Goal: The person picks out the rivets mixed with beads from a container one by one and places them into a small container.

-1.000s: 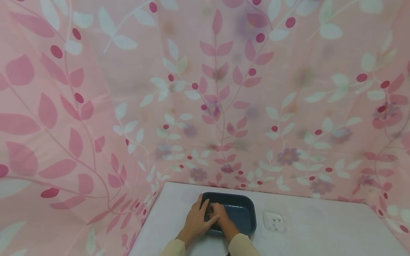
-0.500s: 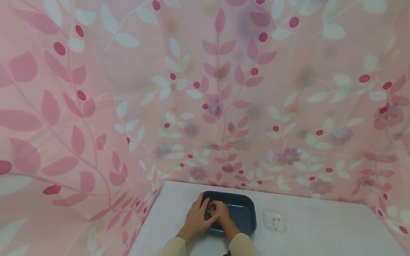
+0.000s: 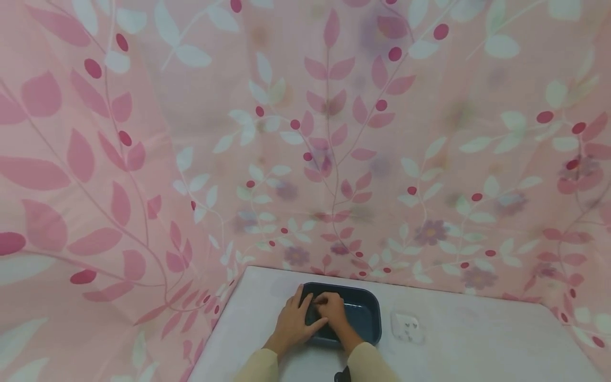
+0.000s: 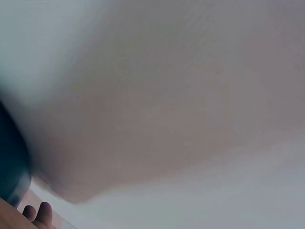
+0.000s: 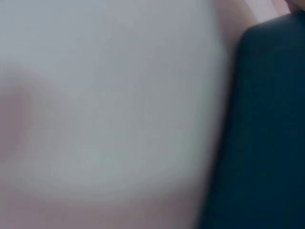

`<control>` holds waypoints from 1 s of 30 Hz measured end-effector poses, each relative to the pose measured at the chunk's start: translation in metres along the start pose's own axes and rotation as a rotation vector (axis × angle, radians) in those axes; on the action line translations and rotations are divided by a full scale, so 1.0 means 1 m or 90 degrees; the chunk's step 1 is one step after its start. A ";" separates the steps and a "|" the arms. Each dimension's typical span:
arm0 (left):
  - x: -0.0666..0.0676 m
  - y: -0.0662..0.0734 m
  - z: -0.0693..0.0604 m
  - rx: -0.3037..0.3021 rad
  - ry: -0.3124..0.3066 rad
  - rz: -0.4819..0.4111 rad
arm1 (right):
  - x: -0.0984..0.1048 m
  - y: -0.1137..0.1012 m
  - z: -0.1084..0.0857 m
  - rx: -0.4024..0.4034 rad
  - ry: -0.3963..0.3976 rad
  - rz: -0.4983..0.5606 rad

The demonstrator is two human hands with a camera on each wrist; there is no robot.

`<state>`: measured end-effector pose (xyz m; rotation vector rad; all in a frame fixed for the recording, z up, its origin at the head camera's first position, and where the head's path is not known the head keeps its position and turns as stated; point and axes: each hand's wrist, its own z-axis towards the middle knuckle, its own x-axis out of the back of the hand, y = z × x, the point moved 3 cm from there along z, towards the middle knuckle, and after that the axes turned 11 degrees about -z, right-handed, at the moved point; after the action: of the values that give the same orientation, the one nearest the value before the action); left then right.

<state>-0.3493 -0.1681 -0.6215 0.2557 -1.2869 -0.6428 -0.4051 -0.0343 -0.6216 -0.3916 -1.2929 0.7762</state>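
Note:
A dark blue rectangular dish [image 3: 364, 321] with rounded corners sits on the white table. My left hand [image 3: 292, 322] lies over its left end, fingers stretched along the left rim and thumb spread toward the front. My right hand [image 3: 332, 310] is over the inside of the dish, just right of the left hand's fingers. Its fingers are bent and their tips come close together; whether anything small is between them cannot be made out. The left wrist view shows a strip of the dish [image 4: 10, 152] and fingertips [image 4: 44, 213]. The dish's side [image 5: 267, 129] fills the right of the right wrist view.
A small clear plastic piece [image 3: 407, 328] with several tiny dark marks lies right of the dish. The white table [image 3: 482, 339] extends further right. A pink leaf-patterned curtain [image 3: 267, 159] hangs behind and on the left. A black object [image 3: 342, 375] shows by the right sleeve.
My right hand has lifted and shifted slightly toward the back and right inside the dish. My left hand keeps its place on the dish's left end. The head view has tilted slightly.

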 end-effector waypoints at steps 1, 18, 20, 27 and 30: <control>-0.001 0.001 0.000 0.001 -0.001 -0.001 | 0.004 0.001 0.001 -0.003 0.012 -0.011; 0.002 -0.001 0.004 0.065 -0.045 0.011 | 0.050 -0.006 0.005 0.044 -0.024 0.010; 0.001 0.000 0.004 0.063 -0.042 0.015 | 0.054 -0.004 0.005 0.033 -0.015 0.012; -0.001 0.001 0.002 0.055 -0.049 0.009 | 0.067 0.008 0.002 -0.046 -0.011 0.056; 0.003 0.001 0.000 0.055 -0.043 0.001 | 0.075 0.011 0.001 -0.051 -0.007 0.069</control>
<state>-0.3485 -0.1694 -0.6185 0.3060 -1.3816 -0.5988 -0.4033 0.0262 -0.5762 -0.5257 -1.3240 0.8198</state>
